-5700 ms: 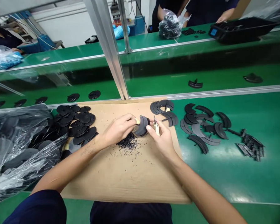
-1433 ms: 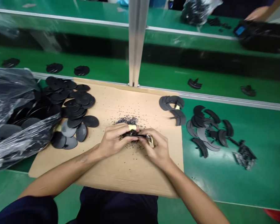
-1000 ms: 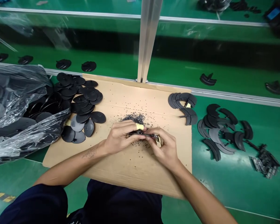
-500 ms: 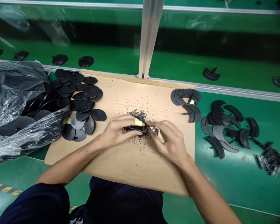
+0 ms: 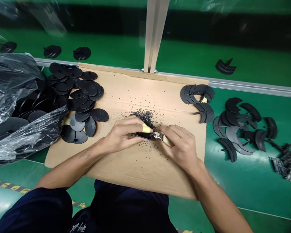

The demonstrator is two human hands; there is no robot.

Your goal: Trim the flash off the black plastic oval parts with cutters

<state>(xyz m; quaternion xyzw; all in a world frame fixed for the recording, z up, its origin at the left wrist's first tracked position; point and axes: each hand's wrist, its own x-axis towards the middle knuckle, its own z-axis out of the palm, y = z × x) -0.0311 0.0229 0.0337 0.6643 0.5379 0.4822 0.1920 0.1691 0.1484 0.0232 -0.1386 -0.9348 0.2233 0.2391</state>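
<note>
Over the middle of a cardboard sheet (image 5: 126,168), my left hand (image 5: 122,134) pinches a black plastic part (image 5: 146,136), mostly covered by the fingers. Yellow tape wraps one fingertip of that hand. My right hand (image 5: 180,144) is closed around small cutting pliers (image 5: 157,135), whose metal head points left and meets the black part. The palm hides most of their pale handles. Just behind the hands lies a heap of tiny black plastic bits (image 5: 144,116), with more scattered around it on the cardboard.
Black oval discs (image 5: 89,89) pile up at the left, beside a clear plastic bag (image 5: 26,136) of more discs. Curved black pieces (image 5: 201,97) lie at the cardboard's right corner, others (image 5: 232,129) on the green table. Farther right sits a small dark cluster (image 5: 286,161). A metal post (image 5: 155,35) rises behind.
The pliers have turned so their metal head shows more clearly, against the black part. Both hands stay close together in nearly the same place. The camera view has shifted slightly.
</note>
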